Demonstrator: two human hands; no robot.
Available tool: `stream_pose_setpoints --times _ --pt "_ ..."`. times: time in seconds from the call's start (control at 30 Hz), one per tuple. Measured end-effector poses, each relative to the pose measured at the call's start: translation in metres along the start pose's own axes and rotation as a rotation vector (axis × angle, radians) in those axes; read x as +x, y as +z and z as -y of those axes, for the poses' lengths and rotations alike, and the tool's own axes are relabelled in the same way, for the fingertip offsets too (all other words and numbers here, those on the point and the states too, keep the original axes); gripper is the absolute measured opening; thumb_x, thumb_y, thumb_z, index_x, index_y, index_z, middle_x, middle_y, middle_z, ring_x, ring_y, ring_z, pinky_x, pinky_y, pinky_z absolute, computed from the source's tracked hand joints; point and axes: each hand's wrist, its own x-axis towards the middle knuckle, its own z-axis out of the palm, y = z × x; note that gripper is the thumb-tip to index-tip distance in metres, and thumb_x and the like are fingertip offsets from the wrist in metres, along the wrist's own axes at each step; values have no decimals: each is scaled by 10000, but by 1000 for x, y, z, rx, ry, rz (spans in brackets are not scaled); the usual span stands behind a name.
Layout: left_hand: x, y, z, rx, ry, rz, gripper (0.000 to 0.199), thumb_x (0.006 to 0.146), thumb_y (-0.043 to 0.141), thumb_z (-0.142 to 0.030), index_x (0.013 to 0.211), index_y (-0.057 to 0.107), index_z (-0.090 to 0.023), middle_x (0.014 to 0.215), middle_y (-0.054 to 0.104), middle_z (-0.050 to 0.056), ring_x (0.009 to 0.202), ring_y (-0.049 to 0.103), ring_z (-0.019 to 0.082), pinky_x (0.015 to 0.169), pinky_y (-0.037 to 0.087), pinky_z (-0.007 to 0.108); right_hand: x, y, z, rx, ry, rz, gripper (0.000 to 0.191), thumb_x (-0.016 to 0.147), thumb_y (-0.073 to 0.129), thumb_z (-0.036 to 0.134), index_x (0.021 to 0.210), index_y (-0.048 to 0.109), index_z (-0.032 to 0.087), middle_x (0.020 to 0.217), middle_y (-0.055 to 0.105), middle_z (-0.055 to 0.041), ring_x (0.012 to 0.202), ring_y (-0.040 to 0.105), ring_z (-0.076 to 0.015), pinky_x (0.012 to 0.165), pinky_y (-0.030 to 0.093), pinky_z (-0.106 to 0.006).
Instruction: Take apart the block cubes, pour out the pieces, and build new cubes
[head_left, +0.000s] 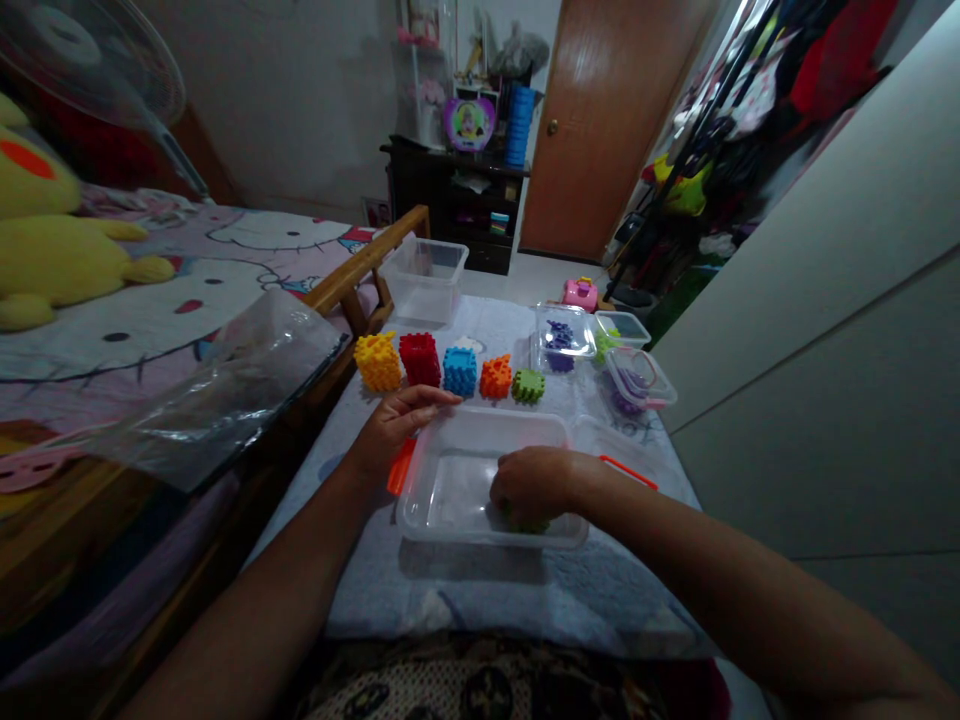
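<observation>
A clear plastic container (450, 535) with an orange clip on its left side sits on the cloth-covered table. My left hand (397, 420) rests at its back left corner, fingers extended along the rim. Inside the container, toward the right, my right hand (532, 485) has its fingers curled down over green pieces (534, 525); the fingertips are mostly hidden. Behind the container stand a yellow block (378, 362), a red block (420, 360), a blue block (460, 371), an orange block (496, 377) and a green block (529, 386), in a row.
Small clear boxes hold dark blue pieces (559, 345), light green pieces (604, 344) and purple pieces (628, 385) at the back right. A clear lid lies right of the container. A tall clear bin (426, 285) stands at the back left. A bed rail (367, 262) runs along the left.
</observation>
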Motion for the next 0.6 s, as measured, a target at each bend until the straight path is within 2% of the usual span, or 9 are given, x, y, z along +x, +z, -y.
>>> stream_pose_setpoints --times 0.23,0.33,0.4,0.47,0.53,0.6 --pt "0 0 0 5 7 12 221 760 740 -313 946 799 -211 1038 772 68 973 673 230 897 487 313 1 -1 3 44 -41 -27 190 813 667 173 966 780 184 954 763 -114 830 681 -218 661 463 -304" --pt "0 1 -1 -11 7 6 219 750 748 -319 933 798 -208 1038 774 73 974 679 242 899 494 330 -7 -3 1 76 -37 -40 224 819 671 197 1019 773 193 989 758 -115 831 678 -214 681 468 -309" --pt "0 2 -2 -11 5 6 226 748 752 -327 934 798 -208 1033 776 75 964 681 241 885 499 325 -20 -8 -7 144 -31 -148 291 829 675 222 1111 746 208 1056 746 -109 850 673 -199 723 475 -307" --pt "0 2 -1 -15 9 8 227 747 756 -332 931 798 -206 1033 775 75 963 680 237 879 500 316 -36 -16 -22 247 -42 -325 319 855 654 231 1167 713 205 1086 735 -91 873 663 -173 772 473 -289" --pt "0 1 0 -23 11 4 230 746 757 -330 930 798 -199 1038 774 79 964 680 236 879 501 313 -49 -23 -46 338 -30 -527 239 890 587 183 1087 722 179 1016 740 -59 868 653 -141 789 461 -257" --pt "0 1 1 -29 9 3 233 740 760 -324 927 797 -189 1044 773 83 958 682 236 872 504 311 -51 -26 -75 355 115 -711 207 897 537 154 984 725 165 922 736 -36 802 646 -126 757 452 -247"
